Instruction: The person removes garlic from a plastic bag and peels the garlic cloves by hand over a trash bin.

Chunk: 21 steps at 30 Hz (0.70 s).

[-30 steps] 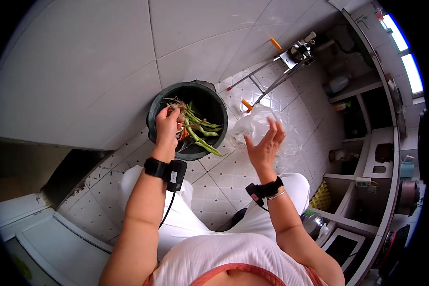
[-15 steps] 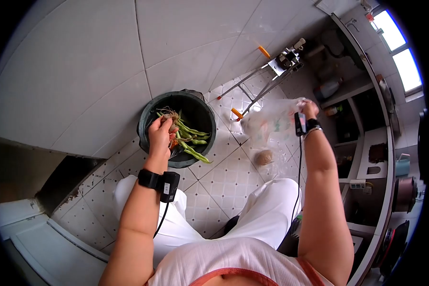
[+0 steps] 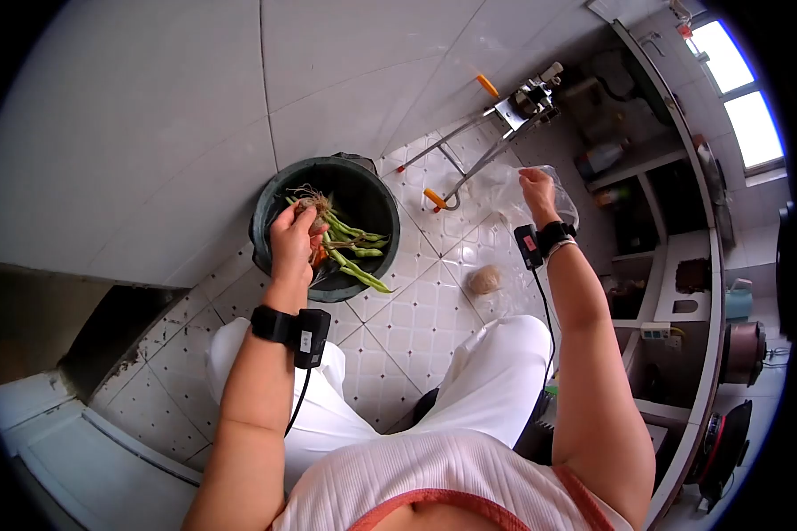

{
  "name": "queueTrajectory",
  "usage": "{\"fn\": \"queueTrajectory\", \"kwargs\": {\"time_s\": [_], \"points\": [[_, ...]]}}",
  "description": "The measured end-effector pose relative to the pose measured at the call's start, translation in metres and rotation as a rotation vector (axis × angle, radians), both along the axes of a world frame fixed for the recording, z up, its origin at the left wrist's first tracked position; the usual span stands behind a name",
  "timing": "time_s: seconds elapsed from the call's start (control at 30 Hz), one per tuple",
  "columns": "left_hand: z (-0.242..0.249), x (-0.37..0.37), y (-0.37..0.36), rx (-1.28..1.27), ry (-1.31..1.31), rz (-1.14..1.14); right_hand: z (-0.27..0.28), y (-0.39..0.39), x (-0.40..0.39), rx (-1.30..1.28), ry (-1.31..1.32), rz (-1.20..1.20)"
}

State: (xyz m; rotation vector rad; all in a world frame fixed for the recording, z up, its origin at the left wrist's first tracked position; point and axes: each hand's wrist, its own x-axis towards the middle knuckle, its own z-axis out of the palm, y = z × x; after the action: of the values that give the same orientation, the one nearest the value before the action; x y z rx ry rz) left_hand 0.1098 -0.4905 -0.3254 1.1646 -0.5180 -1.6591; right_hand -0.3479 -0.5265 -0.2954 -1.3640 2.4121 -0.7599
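Observation:
Over the dark green bucket, my left hand is closed round a brownish bulb with stringy roots. Long green bean pods lie inside the bucket just beyond my fingers, one of them reaching over its rim. Something orange shows beneath this hand, mostly hidden. Off to the right, my right hand pinches a thin clear plastic bag, which spreads out on both sides of the fingers. Below it on the floor, a round brown item rests in or against clear plastic.
A metal-legged stand with orange grips is placed by the tiled wall, beyond the bag. Open shelves with bottles and other goods run along the right side. A cable trails from my right wrist device.
My right hand has moved left with the plastic bag, which has bunched and shifted around it. My left hand keeps the rooted bulb over the bucket, almost unmoved.

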Motion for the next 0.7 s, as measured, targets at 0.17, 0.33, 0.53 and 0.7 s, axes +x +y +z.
{"fn": "queueTrajectory", "kwargs": {"time_s": [0.17, 0.33, 0.53, 0.7], "points": [[-0.01, 0.007, -0.008, 0.006, -0.013, 0.049, 0.018, 0.05, 0.058, -0.286, 0.581, 0.216], [-0.015, 0.0, -0.008, 0.027, 0.018, -0.007, -0.022, 0.074, 0.147, -0.139, -0.116, 0.542], [-0.013, -0.014, -0.006, -0.062, 0.247, -0.102, 0.018, 0.058, 0.286, 0.095, -0.668, 0.57], [-0.022, -0.016, -0.008, -0.317, -0.05, -0.126, 0.0, 0.029, 0.303, 0.189, -0.424, 0.608]]}}
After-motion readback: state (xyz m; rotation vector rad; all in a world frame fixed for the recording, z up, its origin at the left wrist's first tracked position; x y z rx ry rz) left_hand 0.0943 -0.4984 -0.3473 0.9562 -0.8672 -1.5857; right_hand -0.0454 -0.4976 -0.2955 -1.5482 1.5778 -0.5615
